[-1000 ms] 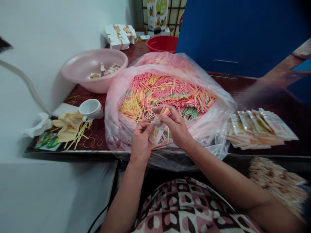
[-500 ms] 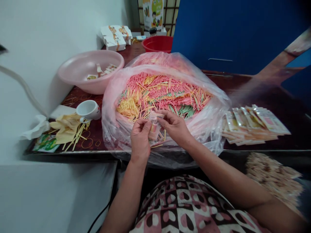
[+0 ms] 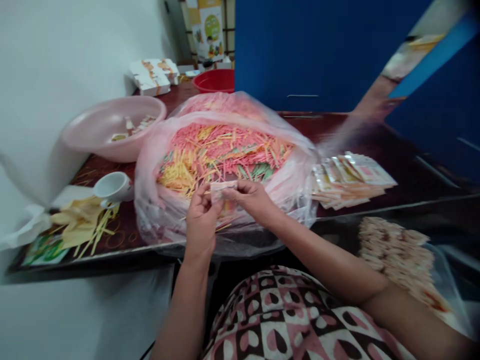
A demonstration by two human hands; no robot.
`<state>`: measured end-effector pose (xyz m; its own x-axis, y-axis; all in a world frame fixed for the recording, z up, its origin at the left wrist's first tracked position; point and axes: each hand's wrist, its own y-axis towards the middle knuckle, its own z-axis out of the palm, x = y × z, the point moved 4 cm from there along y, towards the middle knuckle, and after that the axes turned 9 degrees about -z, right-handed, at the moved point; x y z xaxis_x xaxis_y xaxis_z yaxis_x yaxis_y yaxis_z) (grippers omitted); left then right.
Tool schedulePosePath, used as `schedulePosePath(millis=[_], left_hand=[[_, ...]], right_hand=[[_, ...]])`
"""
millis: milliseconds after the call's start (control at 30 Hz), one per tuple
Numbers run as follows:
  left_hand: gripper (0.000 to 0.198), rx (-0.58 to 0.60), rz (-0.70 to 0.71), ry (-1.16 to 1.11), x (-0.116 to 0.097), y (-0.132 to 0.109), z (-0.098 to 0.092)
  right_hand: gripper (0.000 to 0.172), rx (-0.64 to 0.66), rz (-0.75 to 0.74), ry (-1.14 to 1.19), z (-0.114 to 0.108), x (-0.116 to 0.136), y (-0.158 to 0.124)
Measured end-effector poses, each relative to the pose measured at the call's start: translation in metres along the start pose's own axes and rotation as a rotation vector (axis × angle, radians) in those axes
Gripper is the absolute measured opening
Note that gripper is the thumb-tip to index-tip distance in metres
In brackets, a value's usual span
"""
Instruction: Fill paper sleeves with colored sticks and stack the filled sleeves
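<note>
First, at the far left of the dark red patterned tabletop (image 3: 125, 235), I have a crumpled white tissue (image 3: 22, 232), a green printed card (image 3: 45, 250), a limp pale yellow glove or cloth (image 3: 71, 220) with loose yellow sticks (image 3: 98, 232) beside it, and a white ceramic cup (image 3: 112, 187) lying on its side. Behind these sit a wide pink plastic basin (image 3: 150, 106) and a stack of white printed cartons (image 3: 152, 77).

Next comes a big clear plastic bag (image 3: 148, 215), heaped with thin pink, yellow and green sticks (image 3: 221, 155), and a round red plastic basin (image 3: 213, 81) sits beyond it. Just above the bag's near part, my left hand (image 3: 200, 220) and right hand (image 3: 253, 197) hold a small, pale, flat packet (image 3: 224, 190) between them. My left fingers (image 3: 198, 197) curl up against one end, while my right fingers (image 3: 234, 189) pinch the other; I cannot tell exactly how each fingertip lies.

It looks light, thin and easily bent, so its edges seem the best place to grip. To the right lies a fan of flat printed sachets (image 3: 348, 180), with a clear bag of bundled sticks (image 3: 393, 255) lower down.
</note>
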<state>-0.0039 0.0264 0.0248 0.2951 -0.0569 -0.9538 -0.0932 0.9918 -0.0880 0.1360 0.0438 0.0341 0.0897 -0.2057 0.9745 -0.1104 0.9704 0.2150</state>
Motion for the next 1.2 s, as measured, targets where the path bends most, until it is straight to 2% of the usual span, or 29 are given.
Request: schedulePosePath(millis=[133, 233, 300, 400, 500, 600, 667, 733, 800, 867, 967, 1033, 1100, 1200], left_hand=[[0.058, -0.092, 0.092, 0.067, -0.004, -0.001, 0.007], [0.056, -0.059, 0.106, 0.121, -0.005, -0.004, 0.016], [0.056, -0.028, 0.115, 0.181, -0.007, -0.007, 0.017], [0.052, -0.056, 0.147, 0.322, -0.012, -0.012, 0.002], [0.041, -0.078, 0.159, 0.598, -0.014, -0.01, -0.024], [0.037, -0.075, 0.266, 0.922, -0.015, -0.005, -0.044], [0.037, -0.025, 0.369, 1.053, -0.011, -0.001, -0.048], [0.038, 0.01, 0.46, 1.137, -0.004, 0.003, -0.047], [0.038, 0.005, 0.507, 1.212, 0.002, 0.005, -0.045], [0.037, 0.023, 0.502, 1.266, 0.007, 0.006, -0.042], [0.029, 0.048, 0.448, 1.327, 0.01, 0.009, -0.04], [0.024, 0.064, 0.404, 1.371, 0.01, 0.011, -0.04], [0.02, 0.063, 0.369, 1.41, 0.01, 0.012, -0.039], [0.017, 0.041, 0.362, 1.449, 0.01, 0.012, -0.035]], right_hand=[[0.033, -0.019, -0.156, -0.203, -0.003, 0.009, -0.002], [0.041, 0.01, -0.196, -0.23, -0.011, 0.013, -0.007], [0.043, -0.048, -0.205, -0.236, -0.031, 0.019, -0.013], [0.036, -0.2, -0.209, -0.295, -0.087, 0.041, -0.025], [0.026, -0.343, -0.203, -0.437, -0.162, 0.073, -0.037], [0.022, -0.51, -0.196, -0.59, -0.237, 0.098, -0.046], [0.019, -0.577, -0.131, -0.76, -0.273, 0.102, -0.049], [0.019, -0.6, -0.025, -1.019, -0.294, 0.096, -0.051], [0.025, -0.563, 0.077, -1.295, -0.299, 0.084, -0.052], [0.034, -0.509, 0.147, -1.498, -0.295, 0.072, -0.055], [0.043, -0.478, 0.162, -1.599, -0.288, 0.064, -0.062], [0.043, -0.497, 0.089, -1.61, -0.285, 0.069, -0.064], [0.04, -0.522, -0.063, -1.601, -0.276, 0.08, -0.062], [0.034, -0.513, -0.387, -1.465, -0.24, 0.095, -0.057]])
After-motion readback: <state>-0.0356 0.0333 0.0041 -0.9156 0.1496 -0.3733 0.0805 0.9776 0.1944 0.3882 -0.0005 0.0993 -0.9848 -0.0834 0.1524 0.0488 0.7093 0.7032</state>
